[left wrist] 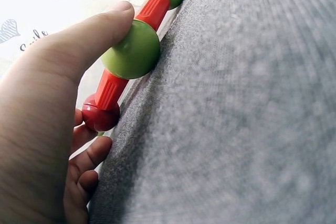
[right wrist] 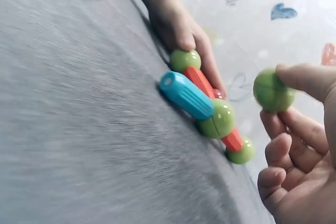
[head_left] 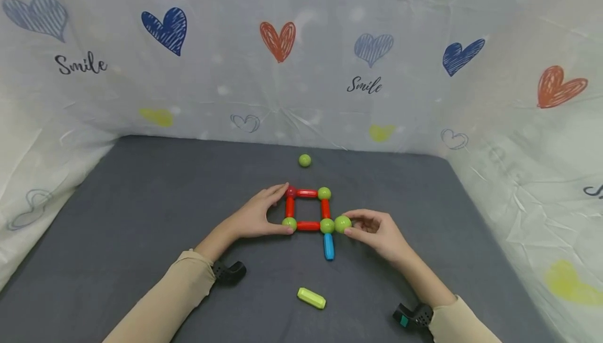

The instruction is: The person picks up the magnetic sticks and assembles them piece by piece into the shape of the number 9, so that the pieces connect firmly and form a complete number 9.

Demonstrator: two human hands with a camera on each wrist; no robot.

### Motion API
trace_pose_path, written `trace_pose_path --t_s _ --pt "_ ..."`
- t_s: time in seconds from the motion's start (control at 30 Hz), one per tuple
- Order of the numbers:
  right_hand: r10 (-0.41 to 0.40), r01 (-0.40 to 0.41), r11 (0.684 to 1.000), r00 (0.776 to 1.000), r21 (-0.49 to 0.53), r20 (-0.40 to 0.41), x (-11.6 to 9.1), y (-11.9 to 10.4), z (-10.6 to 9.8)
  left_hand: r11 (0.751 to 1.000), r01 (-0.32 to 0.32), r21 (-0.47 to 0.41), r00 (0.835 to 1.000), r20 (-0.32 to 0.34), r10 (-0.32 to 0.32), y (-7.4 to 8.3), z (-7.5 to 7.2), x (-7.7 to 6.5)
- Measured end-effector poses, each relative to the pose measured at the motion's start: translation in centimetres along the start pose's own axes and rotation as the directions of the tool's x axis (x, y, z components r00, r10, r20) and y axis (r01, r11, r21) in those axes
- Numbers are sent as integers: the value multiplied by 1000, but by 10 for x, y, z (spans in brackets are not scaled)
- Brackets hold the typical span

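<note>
A square of red rods (head_left: 308,225) with balls at its corners lies on the dark cloth. One corner ball is red (head_left: 291,191); the others are green. From the near right green ball (head_left: 327,225) a blue rod (head_left: 328,247) sticks out toward me. My left hand (head_left: 254,214) holds the square's left side, its thumb on the near left green ball (left wrist: 132,50) and fingertips at the red ball. Between thumb and fingers, my right hand (head_left: 379,233) pinches a loose green ball (right wrist: 273,89), held up just right of the near right corner.
A yellow-green rod (head_left: 311,298) lies on the cloth closer to me. Beyond the square sits another green ball (head_left: 304,161). White sheeting (head_left: 320,97) printed with hearts stands around the back and sides of the dark table surface (head_left: 188,175).
</note>
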State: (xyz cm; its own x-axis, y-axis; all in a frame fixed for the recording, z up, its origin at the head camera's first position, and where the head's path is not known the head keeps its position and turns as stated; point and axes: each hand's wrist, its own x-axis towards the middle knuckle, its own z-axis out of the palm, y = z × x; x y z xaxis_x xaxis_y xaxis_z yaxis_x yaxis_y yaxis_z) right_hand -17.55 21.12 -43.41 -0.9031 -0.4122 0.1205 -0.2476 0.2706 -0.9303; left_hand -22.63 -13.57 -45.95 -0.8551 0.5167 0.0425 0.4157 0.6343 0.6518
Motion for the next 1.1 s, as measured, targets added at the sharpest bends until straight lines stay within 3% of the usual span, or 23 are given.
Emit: trace_pose_path --t_s 0.23,0.5,0.8,1.1 --pt "-68 63 997 994 53 88 -30 6 6 1000 1 12 1000 -2 -1 0 0 0" --pt "-88 92 995 984 -24 154 -50 11 19 1000 -12 -11 1000 -2 12 2 1 -4" --pt "-76 85 981 995 -174 57 -55 9 37 1000 -2 -12 1000 0 2 1 4 -4" --pt "-37 40 977 999 -207 16 -51 5 41 1000 -2 0 1000 4 2 2 -1 -4"
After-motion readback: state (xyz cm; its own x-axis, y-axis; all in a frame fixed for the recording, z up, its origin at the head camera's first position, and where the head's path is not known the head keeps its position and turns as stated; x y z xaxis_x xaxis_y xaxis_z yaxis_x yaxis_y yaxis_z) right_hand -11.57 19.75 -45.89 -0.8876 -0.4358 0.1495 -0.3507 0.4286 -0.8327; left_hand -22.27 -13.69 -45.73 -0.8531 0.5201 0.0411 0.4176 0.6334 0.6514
